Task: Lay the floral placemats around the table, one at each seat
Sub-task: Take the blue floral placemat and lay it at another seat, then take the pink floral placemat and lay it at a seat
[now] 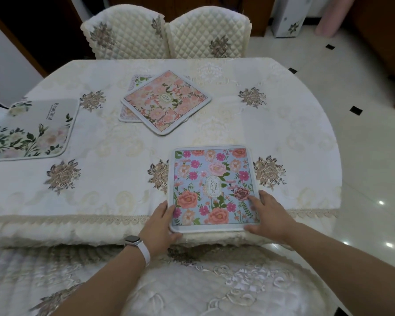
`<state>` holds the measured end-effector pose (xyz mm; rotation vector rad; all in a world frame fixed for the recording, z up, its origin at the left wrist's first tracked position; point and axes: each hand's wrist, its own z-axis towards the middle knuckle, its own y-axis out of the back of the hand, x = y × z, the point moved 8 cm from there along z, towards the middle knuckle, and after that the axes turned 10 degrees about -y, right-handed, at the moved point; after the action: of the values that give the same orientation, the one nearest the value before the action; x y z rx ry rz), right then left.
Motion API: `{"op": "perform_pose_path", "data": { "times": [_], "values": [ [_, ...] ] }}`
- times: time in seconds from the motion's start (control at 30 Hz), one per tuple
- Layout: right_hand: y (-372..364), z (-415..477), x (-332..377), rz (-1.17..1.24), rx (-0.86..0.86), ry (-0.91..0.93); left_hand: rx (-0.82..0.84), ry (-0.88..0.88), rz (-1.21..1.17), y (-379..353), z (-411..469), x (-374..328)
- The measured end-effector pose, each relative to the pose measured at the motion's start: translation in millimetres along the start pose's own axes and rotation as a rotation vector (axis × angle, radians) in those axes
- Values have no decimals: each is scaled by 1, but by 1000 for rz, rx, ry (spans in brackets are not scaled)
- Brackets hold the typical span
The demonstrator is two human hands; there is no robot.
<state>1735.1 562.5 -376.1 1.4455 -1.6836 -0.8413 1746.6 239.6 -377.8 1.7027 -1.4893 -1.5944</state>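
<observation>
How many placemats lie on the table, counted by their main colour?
Blue placemat: 1
Pink placemat: 1
White and green placemat: 1
Partly hidden placemat under the pink one: 1
Total: 4

Held a square blue floral placemat [212, 185] flat on the oval table [100, 137] draped in cream embroidered cloth, at the table's near edge, right of its middle. Gripped the mat's near left corner with the left hand [161, 224], a white-strapped smartwatch [134, 241] on its wrist. Held the near right corner with the right hand [268, 215], fingers on top, thumb along the edge. Saw a pink floral placemat [167, 102] lying askew at the table's centre, atop a partly hidden pale-bordered mat [126, 115]. Saw a white placemat [34, 131] with green leaves at the table's left edge. Saw two cream quilted chair backs [126, 30] beyond the table's far edge.
</observation>
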Motion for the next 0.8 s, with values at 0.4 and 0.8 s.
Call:
{"op": "perform_pose_path", "data": {
  "times": [0.4,0.8],
  "values": [
    [75,-32,10,265,-103,-46,-9,-138,-23,65,8,-63],
    [209,-61,-52,231,-486,-9,-211,-410,192,142,44,-199]
  ]
}}
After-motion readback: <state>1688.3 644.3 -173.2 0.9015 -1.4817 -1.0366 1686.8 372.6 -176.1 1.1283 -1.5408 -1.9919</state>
